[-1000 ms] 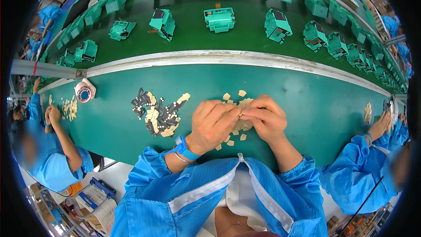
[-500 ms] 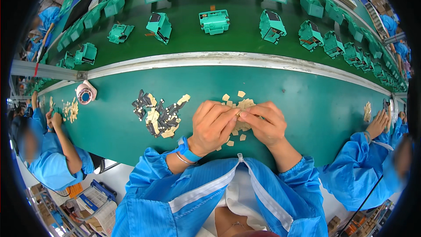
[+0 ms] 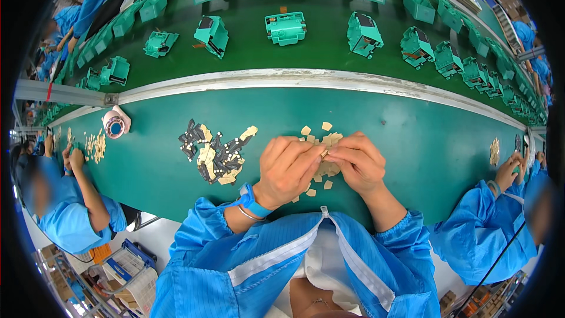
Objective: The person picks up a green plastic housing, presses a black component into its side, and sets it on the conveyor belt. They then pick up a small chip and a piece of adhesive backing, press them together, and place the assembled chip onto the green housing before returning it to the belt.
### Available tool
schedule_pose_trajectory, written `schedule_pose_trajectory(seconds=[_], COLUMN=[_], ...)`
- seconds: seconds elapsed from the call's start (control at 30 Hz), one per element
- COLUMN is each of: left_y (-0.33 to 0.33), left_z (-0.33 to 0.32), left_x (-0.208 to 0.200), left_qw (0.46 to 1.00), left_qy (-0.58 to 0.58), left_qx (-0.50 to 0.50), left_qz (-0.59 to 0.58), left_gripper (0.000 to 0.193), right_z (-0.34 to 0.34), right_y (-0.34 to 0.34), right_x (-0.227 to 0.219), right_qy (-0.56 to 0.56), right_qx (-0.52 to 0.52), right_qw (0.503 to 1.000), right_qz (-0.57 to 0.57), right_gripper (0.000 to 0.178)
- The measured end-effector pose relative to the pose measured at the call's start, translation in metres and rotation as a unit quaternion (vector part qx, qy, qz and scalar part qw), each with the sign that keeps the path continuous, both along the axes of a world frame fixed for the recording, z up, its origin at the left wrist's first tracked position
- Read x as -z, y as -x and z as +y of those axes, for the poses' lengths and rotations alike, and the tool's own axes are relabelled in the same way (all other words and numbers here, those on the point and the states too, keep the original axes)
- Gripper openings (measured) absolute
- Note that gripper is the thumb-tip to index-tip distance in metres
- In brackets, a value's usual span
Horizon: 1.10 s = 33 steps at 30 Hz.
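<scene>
Above a loose pile of small flat cream pieces (image 3: pixel 333 138), my two hands meet at the fingertips. My left hand (image 3: pixel 285 168), with a blue band at the wrist, is closed in a pinch on a small cream piece (image 3: pixel 323 152). From the other side my right hand (image 3: pixel 362 162) pinches at the same piece; the fingers mostly hide it. Single cream pieces lie scattered around the pile. To the left of my left hand is a heap of black parts (image 3: pixel 223 154) mixed with cream pieces, flat on the green bench.
A metal rail (image 3: pixel 282 76) edges the bench at the far side. Beyond it stand rows of green plastic housings (image 3: pixel 285 28). A white and pink round device (image 3: pixel 116 122) sits at the left. Co-workers in blue sit on both sides, near cream piles (image 3: pixel 95 146).
My hands stay nearly in place, fingertips shifting slightly around the small piece. The right co-worker's hands have moved a little.
</scene>
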State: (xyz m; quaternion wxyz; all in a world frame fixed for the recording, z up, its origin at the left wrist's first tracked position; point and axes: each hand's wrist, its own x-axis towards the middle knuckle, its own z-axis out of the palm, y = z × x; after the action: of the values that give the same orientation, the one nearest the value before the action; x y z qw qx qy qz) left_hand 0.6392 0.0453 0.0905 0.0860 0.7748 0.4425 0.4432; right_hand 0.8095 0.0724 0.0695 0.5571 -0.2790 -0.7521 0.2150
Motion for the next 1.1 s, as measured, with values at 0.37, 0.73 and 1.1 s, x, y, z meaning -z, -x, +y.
schedule_pose_trajectory(seconds=[0.37,0.73,1.1], left_y=[-0.001,0.009,0.001], left_z=[0.001,0.009,0.006], left_x=[-0.002,-0.003,-0.009], left_qw=[0.999,0.998,0.998], left_qy=[-0.028,-0.007,0.033], left_qx=[0.001,-0.065,-0.011], left_qz=[0.04,0.018,-0.06], left_gripper=[0.028,0.031,0.023], right_z=[0.002,-0.002,0.002], right_y=[0.001,-0.008,-0.004], right_x=[-0.003,-0.008,-0.013], right_qy=[0.031,0.063,0.041], right_qx=[-0.002,-0.073,0.036], right_qw=[0.999,0.995,0.998], right_qz=[-0.007,-0.003,-0.025], right_gripper=[0.013,0.02,0.027])
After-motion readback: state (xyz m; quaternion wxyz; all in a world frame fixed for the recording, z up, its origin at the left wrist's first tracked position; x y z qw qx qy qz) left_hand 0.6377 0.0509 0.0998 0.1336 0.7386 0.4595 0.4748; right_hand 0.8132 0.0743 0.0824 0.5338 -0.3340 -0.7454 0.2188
